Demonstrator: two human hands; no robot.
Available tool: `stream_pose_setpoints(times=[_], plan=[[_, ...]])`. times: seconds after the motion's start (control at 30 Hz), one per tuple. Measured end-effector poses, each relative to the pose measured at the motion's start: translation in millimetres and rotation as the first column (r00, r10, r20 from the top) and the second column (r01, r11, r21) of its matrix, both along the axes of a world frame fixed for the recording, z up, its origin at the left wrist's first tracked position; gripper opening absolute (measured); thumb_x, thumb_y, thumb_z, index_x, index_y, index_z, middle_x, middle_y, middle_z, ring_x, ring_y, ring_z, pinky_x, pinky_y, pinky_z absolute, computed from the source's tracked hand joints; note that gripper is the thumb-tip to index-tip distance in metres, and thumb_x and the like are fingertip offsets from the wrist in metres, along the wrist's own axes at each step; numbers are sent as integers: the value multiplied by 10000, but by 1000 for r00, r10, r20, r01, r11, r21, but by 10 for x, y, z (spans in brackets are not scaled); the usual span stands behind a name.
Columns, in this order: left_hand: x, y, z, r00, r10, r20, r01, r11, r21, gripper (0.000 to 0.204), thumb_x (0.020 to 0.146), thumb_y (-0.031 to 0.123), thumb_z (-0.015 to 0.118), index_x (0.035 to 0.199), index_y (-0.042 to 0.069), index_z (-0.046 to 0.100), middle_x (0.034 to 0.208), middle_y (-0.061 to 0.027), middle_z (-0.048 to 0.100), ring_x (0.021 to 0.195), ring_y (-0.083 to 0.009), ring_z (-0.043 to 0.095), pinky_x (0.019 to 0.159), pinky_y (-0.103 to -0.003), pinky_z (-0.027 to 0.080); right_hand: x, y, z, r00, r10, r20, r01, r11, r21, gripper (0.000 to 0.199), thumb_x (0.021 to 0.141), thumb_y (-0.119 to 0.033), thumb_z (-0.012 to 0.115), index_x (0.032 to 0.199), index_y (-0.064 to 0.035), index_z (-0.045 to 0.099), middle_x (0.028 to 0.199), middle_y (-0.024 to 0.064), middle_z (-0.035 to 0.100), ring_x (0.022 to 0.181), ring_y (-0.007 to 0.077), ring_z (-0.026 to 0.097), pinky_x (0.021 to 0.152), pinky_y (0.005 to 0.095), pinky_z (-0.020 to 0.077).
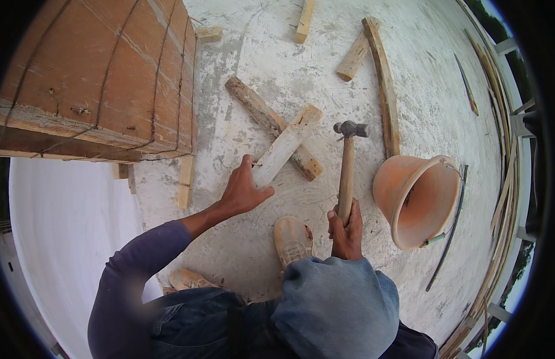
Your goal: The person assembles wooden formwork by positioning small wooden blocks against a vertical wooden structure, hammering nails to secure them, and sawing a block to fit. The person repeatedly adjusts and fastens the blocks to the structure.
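Observation:
My left hand grips the near end of a short, whitish wooden board. The board slants away to the right and lies across a rough wooden billet, hiding the middle of it. In my right hand is a hammer, its fingers wrapped round the lower part of the wooden handle. The dark metal head points up and away, just right of the board and apart from it. Small dark spots, perhaps nails, show on the board near my left thumb and toward its far end.
A large wire-tied wooden formwork box stands at the left. To the right an orange bucket lies tipped on its side beside a dark rod. Farther off are a long curved timber and a round log piece. My shoe is close by.

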State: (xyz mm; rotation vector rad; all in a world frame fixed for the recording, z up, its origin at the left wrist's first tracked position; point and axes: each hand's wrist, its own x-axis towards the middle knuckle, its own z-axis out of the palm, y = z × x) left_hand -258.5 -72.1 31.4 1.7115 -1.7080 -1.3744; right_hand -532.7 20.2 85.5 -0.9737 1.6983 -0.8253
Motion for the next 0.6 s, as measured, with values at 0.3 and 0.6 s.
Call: stream_pose_setpoints(times=[0.3,0.6], plan=[[-81,-319,118,964,-164,210,157,986,51,710,829,244,817,1343,-135,506,1051,-334,726,982,-420,753,858,-470,598,-56,-295,322,941,190,280,-152,977,-151,472,1050,-263,626,1393,23,476,830,31,590,630,97,545,559,291,488],[-24,-318,31,954,-191,232,197,980,-3,683,820,271,788,1277,-179,553,971,-329,734,894,-453,753,823,-484,608,-45,-395,287,995,10,-95,-45,929,-368,444,1118,-298,535,1396,42,475,779,20,512,592,88,489,522,295,436]])
